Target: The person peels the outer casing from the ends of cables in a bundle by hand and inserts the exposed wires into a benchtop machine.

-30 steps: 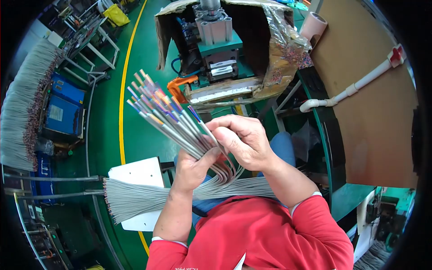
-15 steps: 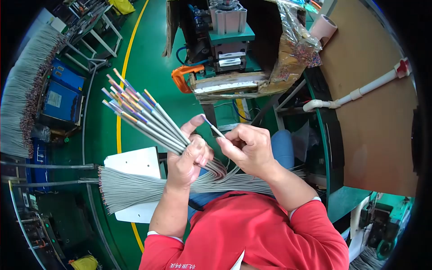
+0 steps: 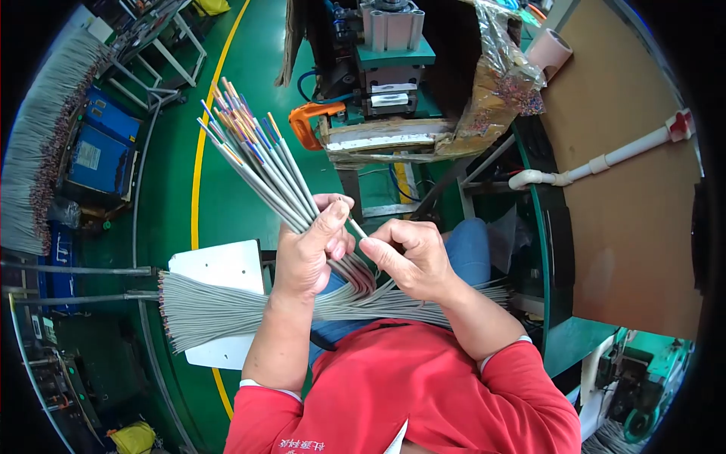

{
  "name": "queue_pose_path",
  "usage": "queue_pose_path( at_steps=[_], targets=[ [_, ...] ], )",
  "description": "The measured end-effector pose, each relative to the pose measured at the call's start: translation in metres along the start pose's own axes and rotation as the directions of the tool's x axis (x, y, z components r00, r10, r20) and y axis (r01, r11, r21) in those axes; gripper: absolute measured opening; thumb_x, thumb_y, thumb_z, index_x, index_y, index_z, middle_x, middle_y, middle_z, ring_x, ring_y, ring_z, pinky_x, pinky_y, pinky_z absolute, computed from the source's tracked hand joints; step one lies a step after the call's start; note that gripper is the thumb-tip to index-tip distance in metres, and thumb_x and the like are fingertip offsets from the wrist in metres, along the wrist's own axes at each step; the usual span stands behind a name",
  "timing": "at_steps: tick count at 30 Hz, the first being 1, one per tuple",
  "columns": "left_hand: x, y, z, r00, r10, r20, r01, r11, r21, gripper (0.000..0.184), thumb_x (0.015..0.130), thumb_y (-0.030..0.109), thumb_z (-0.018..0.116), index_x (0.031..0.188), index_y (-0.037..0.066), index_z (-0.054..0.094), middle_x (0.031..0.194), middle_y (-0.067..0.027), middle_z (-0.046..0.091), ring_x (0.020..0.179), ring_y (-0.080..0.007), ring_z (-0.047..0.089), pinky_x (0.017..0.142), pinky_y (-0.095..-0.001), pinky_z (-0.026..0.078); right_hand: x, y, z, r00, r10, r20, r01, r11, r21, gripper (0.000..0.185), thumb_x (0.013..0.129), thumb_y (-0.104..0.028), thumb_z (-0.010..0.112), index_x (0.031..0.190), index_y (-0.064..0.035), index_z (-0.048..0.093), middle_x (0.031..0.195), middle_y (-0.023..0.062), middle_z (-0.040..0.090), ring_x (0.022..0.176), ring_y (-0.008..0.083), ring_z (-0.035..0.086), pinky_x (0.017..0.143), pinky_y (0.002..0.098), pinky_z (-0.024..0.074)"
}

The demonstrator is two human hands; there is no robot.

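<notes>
My left hand [image 3: 306,246] is closed around a bundle of grey cables [image 3: 283,181], whose stripped ends fan upward and show coloured inner wires. Between the thumb and forefinger of my right hand [image 3: 412,257] is one single grey cable [image 3: 356,227]. Its tip meets my left thumb and forefinger, and its coloured wires are mostly hidden there. Beneath both hands, a long pile of grey cables [image 3: 219,306] lies across my lap and a white board [image 3: 215,265]. The held bundle bends in a loop below my left hand.
Ahead stands a pneumatic press [image 3: 393,68] inside a cardboard surround, with an orange handle [image 3: 305,125] at its left. A white pipe [image 3: 628,151] juts along the brown board at right. More cables [image 3: 45,144] hang at far left near blue bins [image 3: 98,151].
My left thumb and forefinger have closed in on the single cable's tip, hiding its coloured wires. The bundle has swung a little upright and right; my right hand shifted slightly left.
</notes>
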State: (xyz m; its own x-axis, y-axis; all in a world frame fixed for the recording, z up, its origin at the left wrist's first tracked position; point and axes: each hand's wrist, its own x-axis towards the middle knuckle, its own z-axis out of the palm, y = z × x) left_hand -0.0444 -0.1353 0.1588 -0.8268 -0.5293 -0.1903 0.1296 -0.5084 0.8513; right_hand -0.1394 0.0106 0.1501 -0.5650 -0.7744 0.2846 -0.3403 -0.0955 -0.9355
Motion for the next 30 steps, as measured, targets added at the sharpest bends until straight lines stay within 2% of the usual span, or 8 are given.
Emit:
queue_pose_path(
  at_steps=[5,8,12,16,19,24,28,30],
  targets=[
    [0.004,0.001,-0.003,0.994,0.013,-0.109,-0.024,0.995,-0.101,0.027,0.089,0.022,0.072,0.101,-0.001,0.064,0.058,0.0031,0.045,0.049,-0.0087,0.044,0.053,-0.0279,0.043,-0.001,-0.001,-0.002,0.999,0.043,-0.009,-0.043,0.999,-0.002,0.018,0.090,-0.012,0.070,0.079,0.0002,0.064,0.061,0.0031,0.059,0.053,0.0075,0.051,0.049,0.0257,0.0407],
    [0.003,0.008,-0.005,0.998,-0.052,-0.046,0.048,0.994,-0.098,0.023,0.091,0.022,0.069,0.097,0.001,0.061,0.057,0.0046,0.043,0.048,-0.0082,0.044,0.054,-0.0282,0.043,-0.002,-0.001,-0.002,0.998,0.067,0.014,-0.067,0.998,-0.020,0.017,0.090,-0.013,0.070,0.081,0.0008,0.066,0.062,0.0060,0.061,0.054,0.0084,0.054,0.050,0.0272,0.0433],
    [0.002,0.005,0.000,1.000,-0.014,-0.016,0.013,0.998,-0.063,0.021,0.087,0.019,0.074,0.095,0.002,0.063,0.059,0.0029,0.047,0.049,-0.0084,0.045,0.053,-0.0284,0.043,0.000,-0.003,0.002,0.998,0.056,-0.005,-0.056,0.998,0.018,0.018,0.090,-0.011,0.071,0.077,0.0001,0.064,0.061,0.0008,0.057,0.054,0.0064,0.048,0.048,0.0246,0.0388],
    [0.001,0.003,-0.005,1.000,-0.020,-0.019,0.019,0.997,-0.068,0.021,0.090,0.020,0.069,0.096,0.002,0.060,0.058,0.0048,0.045,0.050,-0.0078,0.046,0.055,-0.0281,0.044,-0.002,-0.005,0.000,0.997,0.072,-0.008,-0.072,0.997,-0.013,0.017,0.090,-0.013,0.070,0.081,0.0009,0.065,0.061,0.0058,0.061,0.055,0.0077,0.055,0.050,0.0269,0.0443],
    [0.001,0.003,-0.008,1.000,-0.011,0.027,0.013,0.998,-0.069,0.021,0.089,0.019,0.068,0.097,0.002,0.060,0.059,0.0044,0.045,0.050,-0.0084,0.046,0.056,-0.0282,0.044,-0.002,-0.004,0.002,0.998,0.061,-0.015,-0.061,0.998,0.009,0.018,0.090,-0.011,0.071,0.078,0.0001,0.063,0.061,0.0006,0.057,0.054,0.0059,0.047,0.048,0.0242,0.0377],
    [-0.002,0.003,-0.011,0.991,-0.026,0.134,0.028,1.000,-0.008,0.020,0.089,0.017,0.067,0.098,0.001,0.059,0.060,0.0032,0.046,0.051,-0.0095,0.047,0.056,-0.0284,0.044,-0.002,-0.005,0.003,0.999,0.045,0.006,-0.045,0.999,0.002,0.017,0.090,-0.011,0.071,0.078,0.0000,0.064,0.061,0.0003,0.057,0.054,0.0059,0.047,0.048,0.0243,0.0375],
    [-0.002,0.005,-0.005,0.993,-0.023,0.114,0.021,1.000,0.017,0.022,0.089,0.017,0.066,0.100,0.000,0.059,0.060,0.0022,0.046,0.052,-0.0098,0.048,0.056,-0.0280,0.044,-0.002,-0.004,0.002,1.000,0.009,-0.009,-0.009,1.000,-0.001,0.017,0.090,-0.011,0.071,0.078,-0.0002,0.064,0.061,-0.0003,0.057,0.054,0.0056,0.047,0.048,0.0241,0.0374],
    [-0.001,0.005,-0.006,0.994,-0.029,0.107,0.032,0.999,-0.021,0.022,0.090,0.017,0.066,0.101,-0.001,0.059,0.060,0.0019,0.046,0.053,-0.0099,0.048,0.056,-0.0277,0.043,-0.001,-0.005,0.000,0.999,0.038,-0.003,-0.038,0.999,-0.002,0.016,0.090,-0.011,0.070,0.081,0.0008,0.064,0.063,0.0037,0.061,0.055,0.0075,0.053,0.050,0.0260,0.0428]
  ],
)
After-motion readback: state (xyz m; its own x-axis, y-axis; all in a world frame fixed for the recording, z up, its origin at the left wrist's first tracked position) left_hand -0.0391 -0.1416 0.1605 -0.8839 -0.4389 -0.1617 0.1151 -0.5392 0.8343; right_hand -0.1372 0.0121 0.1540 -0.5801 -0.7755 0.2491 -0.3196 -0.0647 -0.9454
